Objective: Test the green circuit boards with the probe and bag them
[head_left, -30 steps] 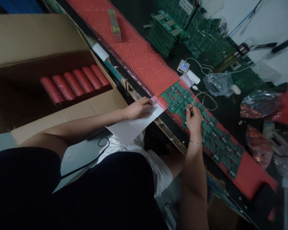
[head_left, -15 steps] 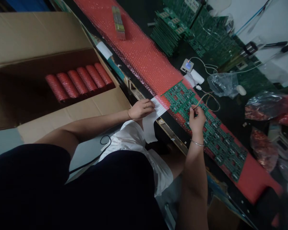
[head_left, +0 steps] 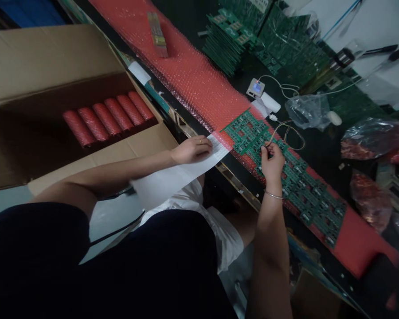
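Observation:
My left hand (head_left: 192,149) lies on a white paper sheet (head_left: 168,184) at the table edge, fingers curled down onto it. One end of the sheet lies on the bubble wrap, while the rest hangs over my lap. Thumb and finger of my right hand (head_left: 273,163) pinch the end of a thin wire cable (head_left: 280,126), just above the green circuit boards (head_left: 248,133). The tip of the cable is too small to make out. Those boards lie in a row on a long strip of red bubble wrap (head_left: 193,73).
To the left, an open cardboard box (head_left: 96,166) holds several red-wrapped rolls (head_left: 98,119). Behind the strip are a stack of boards (head_left: 222,51), a small device with a lit screen (head_left: 256,88) and plastic bags (head_left: 307,113). A taped bundle (head_left: 157,35) sits on the wrap.
The hanging part of the white sheet has swung out to the left under my left forearm. My right hand stays over the boards with the cable. The view has shifted slightly.

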Motion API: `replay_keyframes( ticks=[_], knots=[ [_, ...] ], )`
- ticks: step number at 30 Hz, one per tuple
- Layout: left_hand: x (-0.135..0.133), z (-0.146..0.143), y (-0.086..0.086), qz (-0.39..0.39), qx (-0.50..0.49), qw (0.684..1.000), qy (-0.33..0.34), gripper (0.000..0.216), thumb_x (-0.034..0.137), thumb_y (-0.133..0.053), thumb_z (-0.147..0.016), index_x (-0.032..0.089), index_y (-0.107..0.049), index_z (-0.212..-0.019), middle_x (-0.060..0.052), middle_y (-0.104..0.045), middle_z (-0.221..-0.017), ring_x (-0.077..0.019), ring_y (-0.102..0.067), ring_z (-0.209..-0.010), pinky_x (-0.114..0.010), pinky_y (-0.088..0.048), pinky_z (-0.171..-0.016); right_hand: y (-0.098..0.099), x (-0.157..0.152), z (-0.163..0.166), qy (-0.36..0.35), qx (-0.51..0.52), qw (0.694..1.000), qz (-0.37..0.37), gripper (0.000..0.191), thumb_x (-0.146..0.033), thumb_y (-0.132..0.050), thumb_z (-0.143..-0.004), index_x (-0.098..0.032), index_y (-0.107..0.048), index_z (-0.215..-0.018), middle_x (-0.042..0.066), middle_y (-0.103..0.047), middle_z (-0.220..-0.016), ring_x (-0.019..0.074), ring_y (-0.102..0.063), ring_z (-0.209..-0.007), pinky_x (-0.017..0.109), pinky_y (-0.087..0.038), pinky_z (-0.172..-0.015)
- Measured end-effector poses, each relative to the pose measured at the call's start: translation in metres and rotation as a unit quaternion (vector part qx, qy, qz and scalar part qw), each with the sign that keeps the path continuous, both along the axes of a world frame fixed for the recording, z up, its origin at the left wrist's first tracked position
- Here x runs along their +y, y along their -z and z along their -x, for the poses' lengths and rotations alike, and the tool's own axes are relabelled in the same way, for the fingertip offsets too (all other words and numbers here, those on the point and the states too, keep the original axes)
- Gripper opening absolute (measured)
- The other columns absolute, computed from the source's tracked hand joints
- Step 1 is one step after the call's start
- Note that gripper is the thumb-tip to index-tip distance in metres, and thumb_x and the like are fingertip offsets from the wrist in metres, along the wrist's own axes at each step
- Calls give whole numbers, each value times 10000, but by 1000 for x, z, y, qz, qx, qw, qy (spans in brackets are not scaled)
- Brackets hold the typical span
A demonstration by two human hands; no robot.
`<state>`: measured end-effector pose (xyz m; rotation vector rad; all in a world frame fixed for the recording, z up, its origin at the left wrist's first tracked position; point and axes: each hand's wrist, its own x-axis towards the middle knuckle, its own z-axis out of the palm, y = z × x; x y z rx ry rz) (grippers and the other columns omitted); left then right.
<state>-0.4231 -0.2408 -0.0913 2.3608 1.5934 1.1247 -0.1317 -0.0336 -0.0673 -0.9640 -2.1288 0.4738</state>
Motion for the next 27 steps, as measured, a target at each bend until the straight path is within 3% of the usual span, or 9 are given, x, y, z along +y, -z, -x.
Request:
replay_keyframes(
  ticks=[7,12,17,20,23,27],
  knots=[
    [3,-2,9,3,-18,1000,-15,261,332,-534,-1069,196,-758,-1071,-148,-752,-1069,-234,-708,-1066,-405,-601,-948,1,0,0,6,-3,1000,-10,303,-505,-563,-991,-239,-688,-1066,82,-777,-977,260,-718,-918,428,-577,-910],
    [8,-5,17,-16,-20,999,-25,281,316,-522,-1074,195,-764,-997,-149,-739,-1051,-234,-700,-1043,-399,-601,-925,2,1,-1,5,-2,1000,-13,313,-512,-560,-986,-238,-694,-1056,80,-779,-954,267,-720,-905,432,-578,-896],
    [6,-7,14,-22,-24,999,-26,261,278,-516,-1067,186,-747,-988,-147,-739,-1052,-235,-699,-1026,-401,-600,-927,1,2,0,5,1,1000,-4,317,-522,-567,-984,-236,-686,-1050,87,-786,-980,264,-725,-911,433,-577,-900],
    [5,-3,-1,0,-38,999,7,234,272,-532,-1055,195,-737,-975,-132,-738,-1060,-230,-700,-1018,-378,-596,-925,0,0,1,3,4,1000,6,314,-520,-565,-987,-235,-684,-1043,86,-784,-968,266,-725,-900,437,-578,-904],
    [15,6,-30,35,-69,996,43,210,290,-562,-1044,208,-734,-956,-110,-737,-1065,-216,-704,-1016,-344,-583,-922,-2,-4,0,0,14,1000,0,319,-519,-564,-990,-230,-693,-1022,96,-783,-978,274,-724,-924,444,-575,-921],
    [61,11,-81,104,-50,987,113,174,298,-624,-1006,217,-752,-921,-65,-736,-975,-200,-705,-895,-334,-563,-855,-4,-8,0,26,65,997,-10,329,-529,-557,-1009,-227,-687,-1011,109,-780,-1035,271,-724,-997,443,-567,-969]
  ],
)
